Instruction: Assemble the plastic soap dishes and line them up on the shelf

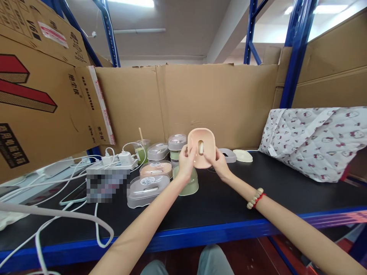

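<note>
Raised above the dark shelf, a peach plastic dish [201,134] with rounded corners stands tilted toward me. In its middle is an oval slot with a pale piece [201,148] showing in it. My left hand [187,162] grips the dish's left edge, thumb on the inner face. On the opposite edge, my right hand [220,164] is closed with its fingers partly behind the dish. Just below it sits a translucent green cover [189,184]. To the left are a grey lidded box [148,191] and a peach lidded box [156,169].
Stacked lidded boxes [177,143] and a drink cup [142,152] stand behind. A power strip [111,164] with loose white cables lies left. A pale yellow piece [243,156] and grey piece [228,156] lie behind right, near a patterned bag [312,143]. Cardboard [218,99] walls the back.
</note>
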